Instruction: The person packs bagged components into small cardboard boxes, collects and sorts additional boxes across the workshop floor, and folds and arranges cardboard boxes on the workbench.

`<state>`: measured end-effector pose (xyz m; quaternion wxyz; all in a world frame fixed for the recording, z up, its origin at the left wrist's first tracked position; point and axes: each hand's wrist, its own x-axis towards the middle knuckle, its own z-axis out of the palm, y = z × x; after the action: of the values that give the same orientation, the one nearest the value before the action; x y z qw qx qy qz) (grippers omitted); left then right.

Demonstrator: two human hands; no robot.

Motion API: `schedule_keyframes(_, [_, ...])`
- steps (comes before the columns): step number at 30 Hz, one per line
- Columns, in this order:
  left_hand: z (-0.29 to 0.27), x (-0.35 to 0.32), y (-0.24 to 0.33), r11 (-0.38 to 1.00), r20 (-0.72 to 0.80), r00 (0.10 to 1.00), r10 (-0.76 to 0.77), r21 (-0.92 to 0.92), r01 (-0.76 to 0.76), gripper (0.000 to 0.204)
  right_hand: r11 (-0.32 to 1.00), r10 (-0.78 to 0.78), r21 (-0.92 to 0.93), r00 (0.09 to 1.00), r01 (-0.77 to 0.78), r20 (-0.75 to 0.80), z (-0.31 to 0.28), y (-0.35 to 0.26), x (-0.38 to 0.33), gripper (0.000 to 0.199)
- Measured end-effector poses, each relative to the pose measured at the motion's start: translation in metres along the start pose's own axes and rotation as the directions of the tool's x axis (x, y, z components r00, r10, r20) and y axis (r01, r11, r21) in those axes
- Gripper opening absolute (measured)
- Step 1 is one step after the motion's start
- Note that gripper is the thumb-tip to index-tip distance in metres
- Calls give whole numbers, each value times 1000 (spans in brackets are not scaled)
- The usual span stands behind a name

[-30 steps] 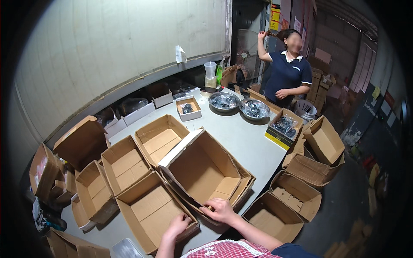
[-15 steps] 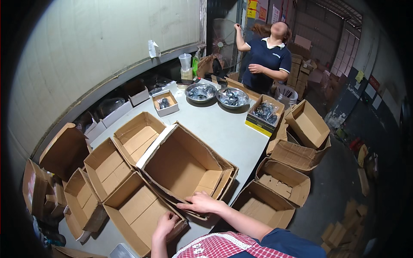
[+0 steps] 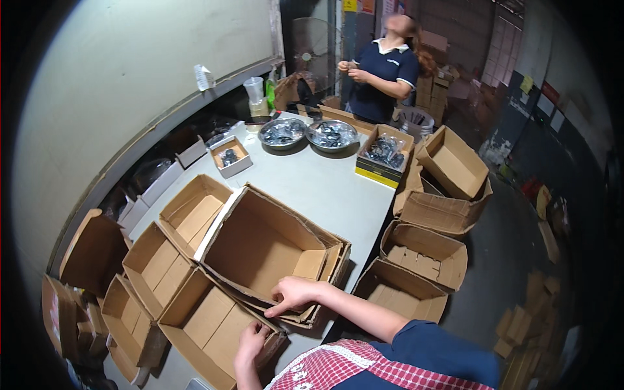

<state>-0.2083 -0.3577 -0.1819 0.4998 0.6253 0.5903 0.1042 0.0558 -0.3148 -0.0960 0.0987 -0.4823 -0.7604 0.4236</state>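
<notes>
A large open cardboard box (image 3: 257,244), with more boxes nested around or under it, sits on the table before me. My right hand (image 3: 296,294) grips its near rim, fingers bent over the inside and one digit stretched along the edge. Just left of that, my left hand (image 3: 252,341) is closed, its fingers curled together at the right side of a shallower open cardboard box (image 3: 207,325). Whether those left fingers pinch anything is too small to tell. Both boxes appear empty inside.
More open boxes (image 3: 156,263) adjoin on the left; others (image 3: 422,253) line the table's right side. Metal bowls (image 3: 283,144) of bagged dark parts, a small white box (image 3: 231,166) and a yellow-black carton (image 3: 377,172) stand farther back. A co-worker (image 3: 383,75) stands beyond the table.
My view has shifted a little. My right hand's fingers have bent more over the large box's rim; my left hand has hardly moved. The co-worker's raised hand has come down to the other.
</notes>
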Motion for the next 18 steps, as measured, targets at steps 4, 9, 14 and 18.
schedule_keyframes(4, [3, 2, -17, 994, -53, 997, 64, -83, -68, 32, 998, -58, -10, 998, 58, -26, 1, -3, -1, 80])
schedule_keyframes(9, [1, -7, 9, 991, -40, 997, 64, -118, -68, 31, 999, -31, 17, 999, 32, -40, 2, 0, -6, 79])
schedule_keyframes(14, [-4, -19, 23, 999, -82, 997, 18, -47, -22, 32, 998, -55, 19, 998, 55, -34, 4, -4, -2, 77])
schedule_keyframes(18, [-2, -9, 9, 999, -87, 995, 38, -11, -39, 32, 998, -62, 17, 997, 63, -53, 3, -4, -2, 76])
